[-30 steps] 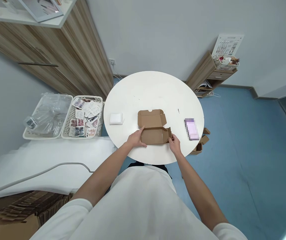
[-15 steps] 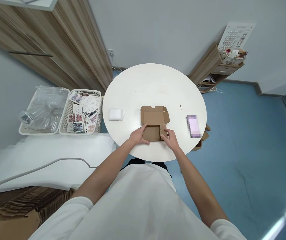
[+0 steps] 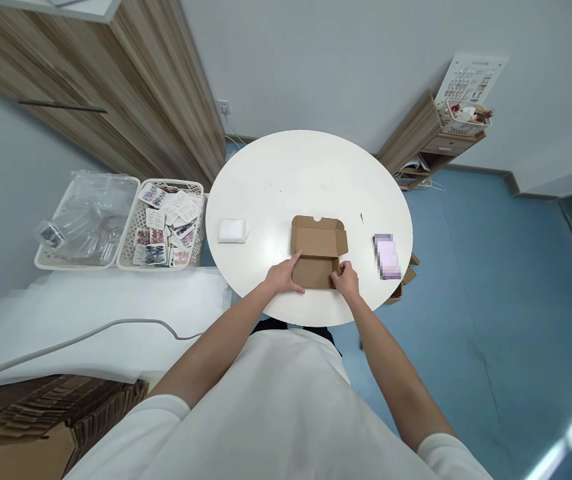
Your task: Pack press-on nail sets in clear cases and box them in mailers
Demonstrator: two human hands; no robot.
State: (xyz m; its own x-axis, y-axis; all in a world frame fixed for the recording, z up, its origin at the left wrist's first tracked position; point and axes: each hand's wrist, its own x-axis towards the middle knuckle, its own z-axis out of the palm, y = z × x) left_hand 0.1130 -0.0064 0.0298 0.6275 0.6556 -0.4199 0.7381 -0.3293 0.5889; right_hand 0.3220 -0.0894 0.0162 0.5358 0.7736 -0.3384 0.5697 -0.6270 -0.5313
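Observation:
A brown cardboard box (image 3: 315, 273) lies on the round white table (image 3: 311, 180), its lid folded back and its inside showing bare. My left hand (image 3: 284, 275) grips the box's left end, thumb and fingers spanning that side. At the right end, my right hand (image 3: 347, 280) has its fingers curled over the side wall, with the thumb inside the box. A white packet (image 3: 233, 230) rests on the table to the left. Near the right edge lies a blurred pinkish-purple rectangular object (image 3: 387, 257).
Left of the table stand a white basket (image 3: 199, 230) of carded small items and another white basket (image 3: 46, 259) with clear plastic bags. Folded cardboard (image 3: 21, 450) is stacked at lower left. Open brown cartons (image 3: 406, 277) sit on the floor beyond the table's right edge.
The box and both hands have shifted slightly right in view. The right side flap, folded over the inside before, is now tucked down against the end wall under my right hand.

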